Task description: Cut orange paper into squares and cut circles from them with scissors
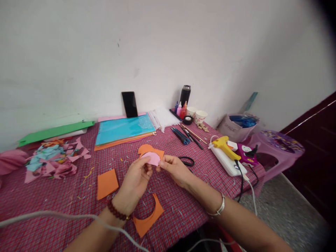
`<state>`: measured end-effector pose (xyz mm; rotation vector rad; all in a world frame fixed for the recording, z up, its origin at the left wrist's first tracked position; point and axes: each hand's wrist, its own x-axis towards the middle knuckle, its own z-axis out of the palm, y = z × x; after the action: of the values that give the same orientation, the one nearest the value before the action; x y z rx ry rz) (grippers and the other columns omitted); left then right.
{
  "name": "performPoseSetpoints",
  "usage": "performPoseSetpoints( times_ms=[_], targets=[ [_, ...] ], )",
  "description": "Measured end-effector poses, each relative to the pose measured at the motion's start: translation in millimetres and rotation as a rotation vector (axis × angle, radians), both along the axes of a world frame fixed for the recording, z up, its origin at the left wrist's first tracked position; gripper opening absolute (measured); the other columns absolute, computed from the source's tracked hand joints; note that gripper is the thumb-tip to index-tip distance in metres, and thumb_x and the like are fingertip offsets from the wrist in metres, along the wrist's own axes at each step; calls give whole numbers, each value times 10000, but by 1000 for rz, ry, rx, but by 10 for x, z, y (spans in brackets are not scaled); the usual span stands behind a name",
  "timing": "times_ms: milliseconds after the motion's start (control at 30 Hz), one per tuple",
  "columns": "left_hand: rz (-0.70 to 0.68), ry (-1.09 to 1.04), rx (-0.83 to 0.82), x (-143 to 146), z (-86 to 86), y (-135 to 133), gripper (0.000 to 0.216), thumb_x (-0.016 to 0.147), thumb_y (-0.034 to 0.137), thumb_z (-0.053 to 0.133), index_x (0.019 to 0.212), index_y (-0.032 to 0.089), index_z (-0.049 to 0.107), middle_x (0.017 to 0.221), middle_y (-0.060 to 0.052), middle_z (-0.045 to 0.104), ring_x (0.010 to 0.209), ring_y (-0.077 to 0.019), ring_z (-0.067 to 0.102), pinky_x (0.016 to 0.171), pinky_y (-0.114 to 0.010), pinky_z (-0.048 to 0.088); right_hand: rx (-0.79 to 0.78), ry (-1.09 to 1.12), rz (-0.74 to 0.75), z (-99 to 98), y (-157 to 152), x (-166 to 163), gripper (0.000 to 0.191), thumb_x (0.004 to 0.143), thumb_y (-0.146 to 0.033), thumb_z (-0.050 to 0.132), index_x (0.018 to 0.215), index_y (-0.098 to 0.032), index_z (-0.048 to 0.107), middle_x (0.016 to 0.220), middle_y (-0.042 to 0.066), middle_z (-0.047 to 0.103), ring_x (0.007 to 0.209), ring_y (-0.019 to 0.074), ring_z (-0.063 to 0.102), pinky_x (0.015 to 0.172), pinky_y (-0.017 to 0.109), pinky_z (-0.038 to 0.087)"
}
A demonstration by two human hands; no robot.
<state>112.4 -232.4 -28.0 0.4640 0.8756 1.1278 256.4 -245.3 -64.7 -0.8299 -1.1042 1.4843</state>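
Both my hands meet over the middle of the red checked tablecloth (pixel 65 196). My left hand (pixel 138 178) pinches the left edge of a small pink paper piece (pixel 152 158). My right hand (pixel 173 168) pinches its right edge. Just behind the pink piece lies an orange paper shape (pixel 149 149). Black scissors (pixel 187 161) lie on the cloth right of my right hand. An orange square (pixel 107 183) lies left of my left hand, and a curved orange offcut (pixel 149 218) lies under my left wrist.
A heap of paper scraps (pixel 52 159) sits at the left. Blue and orange sheets (pixel 123 129), a green sheet (pixel 55 131) and a phone (pixel 129 104) are at the back. A yellow glue gun (pixel 224 145), pens (pixel 183 134), paint bottles (pixel 181 110) and cups (pixel 201 116) stand right. A purple stool (pixel 278 145) is beside the table.
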Motion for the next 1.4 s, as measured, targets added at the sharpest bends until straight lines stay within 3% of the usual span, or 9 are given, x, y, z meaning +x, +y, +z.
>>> performPoseSetpoints(
  times_ms=[400, 633, 900, 1033, 1133, 1233, 1400],
  targets=[
    [-2, 111, 84, -3, 18, 10, 244, 525, 190, 799, 689, 117, 634, 591, 28, 604, 480, -53, 487, 461, -175, 376, -3, -3, -58, 19, 10, -8, 367, 665, -495, 794, 606, -181, 612, 608, -26, 617, 601, 117, 507, 698, 268, 381],
    [32, 240, 219, -4, -32, 15, 188, 581, 216, 765, 654, 145, 607, 553, 53, 566, 448, -54, 420, 425, -186, 317, -19, -55, -93, 32, 7, -15, 223, 674, -332, 740, 570, -182, 610, 583, -29, 605, 588, 118, 494, 665, 262, 363],
    [69, 317, 305, 16, -19, -12, 153, 611, 224, 725, 650, 153, 595, 537, 68, 521, 469, -61, 390, 450, -196, 298, -29, -54, -79, 52, 0, -5, 270, 688, -366, 736, 554, -184, 589, 579, -24, 590, 603, 123, 489, 677, 268, 367],
    [91, 435, 408, 34, -13, -71, 114, 675, 242, 696, 720, 155, 638, 615, 42, 588, 555, -92, 485, 546, -210, 389, 3, -33, -37, 69, -25, -37, 261, 719, -428, 751, 767, -182, 680, 693, -14, 633, 662, 130, 519, 711, 276, 391],
    [33, 533, 503, 17, -16, -81, 131, 731, 276, 666, 793, 161, 660, 742, 6, 653, 697, -140, 575, 667, -249, 450, 75, -21, -28, 50, -7, -27, 388, 707, -426, 781, 1013, -213, 675, 901, 9, 679, 804, 159, 576, 808, 311, 422],
    [-114, 733, 633, -59, 3, -13, 140, 758, 304, 647, 715, 171, 635, 689, 12, 619, 673, -148, 557, 628, -252, 415, 216, -195, -94, 35, 51, 66, 245, 774, -402, 723, 901, -201, 663, 852, 14, 648, 793, 166, 567, 799, 327, 431],
    [-298, 1130, 942, -256, -47, 229, 301, 803, 369, 661, 582, 189, 565, 651, 12, 552, 668, -152, 497, 640, -273, 340, 523, -859, -193, 43, 124, 221, 177, 850, -234, 645, 688, -182, 598, 734, -5, 549, 738, 152, 505, 711, 287, 371]
  ],
)
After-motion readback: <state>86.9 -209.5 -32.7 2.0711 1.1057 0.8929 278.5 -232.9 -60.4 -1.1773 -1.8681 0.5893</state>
